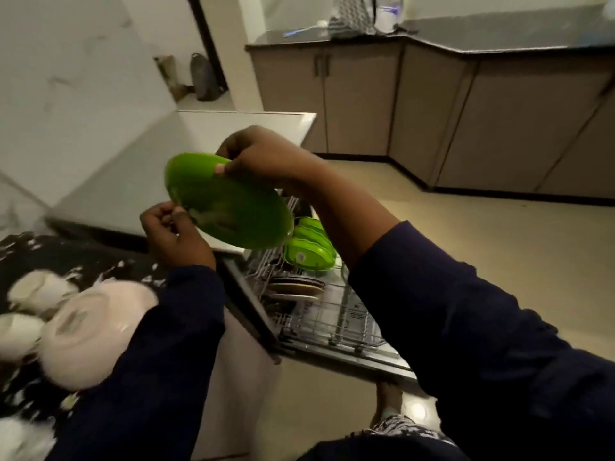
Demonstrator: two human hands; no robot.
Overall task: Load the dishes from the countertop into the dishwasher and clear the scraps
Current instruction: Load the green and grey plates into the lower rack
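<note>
Head view: green plate (229,201) is in mid-air, tilted, above the open dishwasher's lower rack (332,314), roughly centre frame. Right hand (263,158) grasps it at the plate's 1 o'clock rim, thumb on the near face, fingers curled behind. Left hand (173,227) is at the plate's 8 o'clock edge, fingers curled in; motion blur, so cannot tell whether it pinches the rim or is just clenched beside it.

Rack sits on the dropped dishwasher door (349,357), at 5 o'clock from the plate. In it: a row of green dishes (309,247) standing on edge at the far end, then a few darker plates (296,287) nearer the camera, also slotted upright.

Desk (40,257) at 8 o'clock is dark with white speckle. On it: a pale pink bowl (90,331) upside down, and white cups (36,291) just beside it, touching or nearly so; all blurred.

Light worktop (139,171) over the dishwasher runs behind the plate. Dark sleeves (466,321) on both arms. Far cabinets (432,111) with black top at 1 o'clock.
</note>
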